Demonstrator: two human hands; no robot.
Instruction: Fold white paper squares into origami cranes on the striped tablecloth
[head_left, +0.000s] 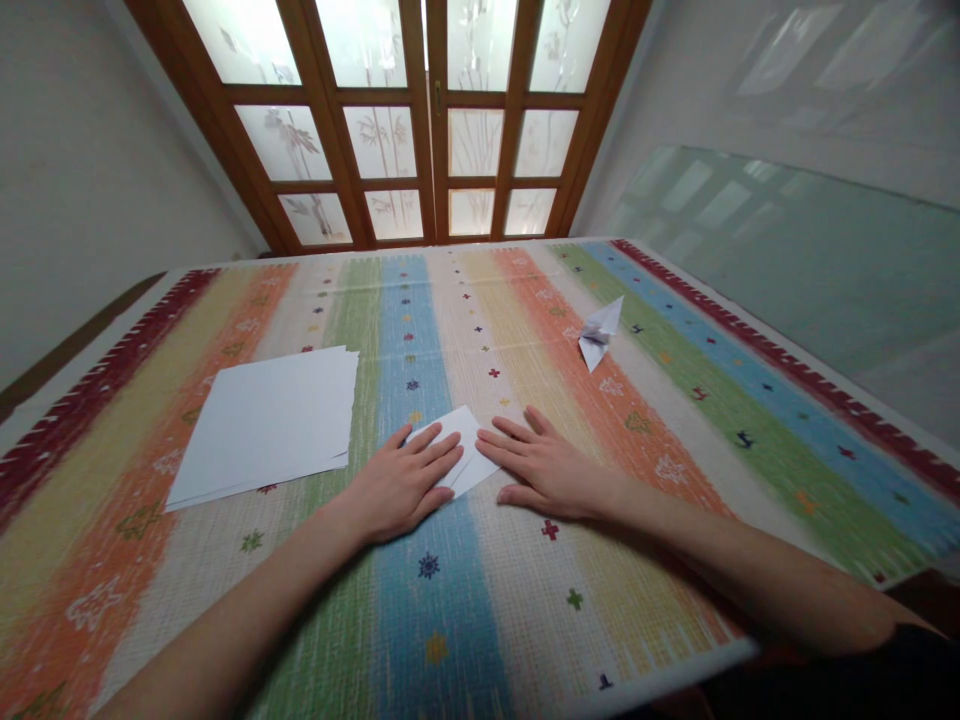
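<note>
Two-handed press: your left hand [409, 480] and right hand [551, 465] lie flat, fingers spread, gripping nothing | folded paper [469, 470] under fingertips on tablecloth [465, 610] | step looks like flattening a fold | next move calls for keeping layers aligned

Frosted-paned wooden doors [422, 130] stand upper centre; striped cloth [480, 300] spreads below; a greenish panel [795, 250], possibly glass, upper right.
</note>
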